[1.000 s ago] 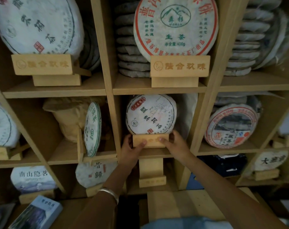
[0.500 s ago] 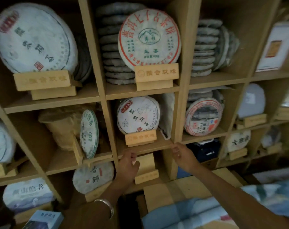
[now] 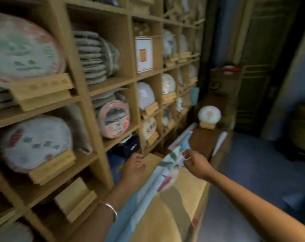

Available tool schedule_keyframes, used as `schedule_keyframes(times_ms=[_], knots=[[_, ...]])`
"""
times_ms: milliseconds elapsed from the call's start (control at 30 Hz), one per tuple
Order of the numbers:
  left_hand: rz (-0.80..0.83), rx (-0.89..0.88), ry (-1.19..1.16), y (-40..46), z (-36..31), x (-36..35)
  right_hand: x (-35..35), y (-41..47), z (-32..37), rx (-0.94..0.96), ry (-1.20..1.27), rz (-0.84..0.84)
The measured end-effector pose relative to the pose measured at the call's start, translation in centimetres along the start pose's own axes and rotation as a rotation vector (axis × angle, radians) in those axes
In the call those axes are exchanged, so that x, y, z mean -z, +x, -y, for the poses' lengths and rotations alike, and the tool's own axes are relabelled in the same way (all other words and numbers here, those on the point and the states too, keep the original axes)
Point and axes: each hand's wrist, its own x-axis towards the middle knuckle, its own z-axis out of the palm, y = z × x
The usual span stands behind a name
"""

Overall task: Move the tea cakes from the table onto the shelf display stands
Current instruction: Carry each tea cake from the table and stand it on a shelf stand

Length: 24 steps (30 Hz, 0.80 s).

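Open air lies above the table (image 3: 186,194) before my hands. Left, the shelf (image 3: 94,88) bays are filled by tea cakes on stands; one empty stand (image 3: 74,198) occupies the low bay.

Your left hand (image 3: 133,167) hangs loose and empty just off the wooden shelf (image 3: 94,88), fingers lightly curled, a silver bangle (image 3: 110,209) on its wrist. Your right hand (image 3: 194,162) hovers near it over the pale patterned cloth (image 3: 158,186) on the table (image 3: 183,198), holding nothing. Far right, one tea cake (image 3: 209,114) stands upright on a stand (image 3: 207,125)
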Motion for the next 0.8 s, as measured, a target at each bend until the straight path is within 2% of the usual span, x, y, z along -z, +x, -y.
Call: schedule_keyframes(times_ms=[100,233,333,600,800], knots=[[0.192,-0.102,-0.031,0.8,-4.4,-7.4,5.5,-4.2,-5.8,-0.149,-0.078,-0.112],[0.328,-0.296,0.022,0.8,-9.9,-17.9,12.4,-11.0,-13.1,-0.357,-0.146,-0.262],[0.475,-0.378,0.025,-0.4,-14.3,-25.6,16.4,-16.8,-17.8,-0.514,-0.154,-0.358],[0.852,-0.604,0.104,-6.3,-24.6,-44.3,24.1,-29.7,-29.5,-0.842,-0.121,-0.532],[1.036,-0.711,0.175,-10.0,-30.9,-55.7,28.1,-35.9,-36.8,-1.009,-0.079,-0.616]])
